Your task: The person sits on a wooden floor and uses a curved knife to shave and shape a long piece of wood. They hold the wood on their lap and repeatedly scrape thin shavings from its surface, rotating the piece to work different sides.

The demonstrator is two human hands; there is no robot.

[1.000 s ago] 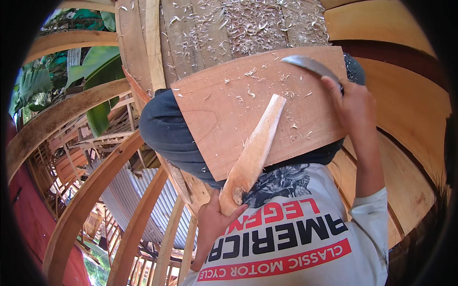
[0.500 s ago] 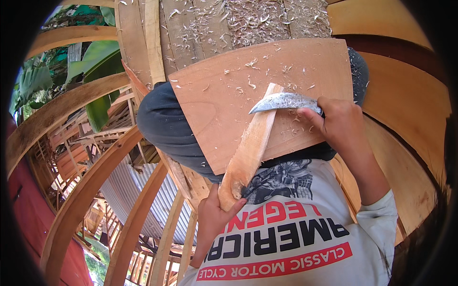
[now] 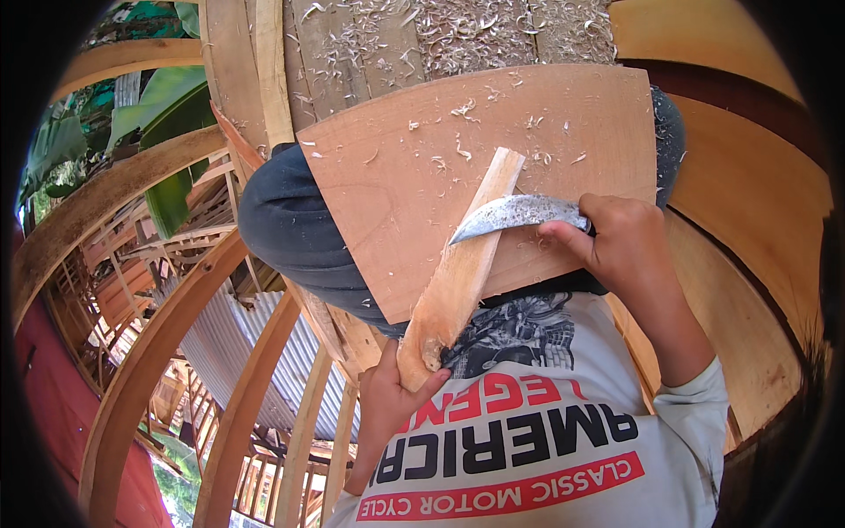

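My left hand [image 3: 394, 396] is closed around the near end of a wooden stick [image 3: 458, 282], which slants away from me to the upper right. Its far part lies over a flat wooden board [image 3: 361, 185] on my lap. In my right hand [image 3: 625, 238] is a curved knife [image 3: 519, 214] with a speckled grey blade; the fist hides its handle. The blade crosses the stick around its middle, its tip pointing left and touching or very near the wood. Several thin shavings lie on the board.
Beyond the board, a plank floor [image 3: 378, 53] is strewn with curled shavings. Curved wooden ribs [image 3: 167, 352] rise on the left, with corrugated metal sheeting [image 3: 264, 352] and green leaves [image 3: 167, 114] outside them. Wide curved planks [image 3: 748, 194] line the right side.
My right hand has drawn the knife toward me along the stick, from near its far end to about its middle. My left hand keeps its grip. The view has shifted slightly.
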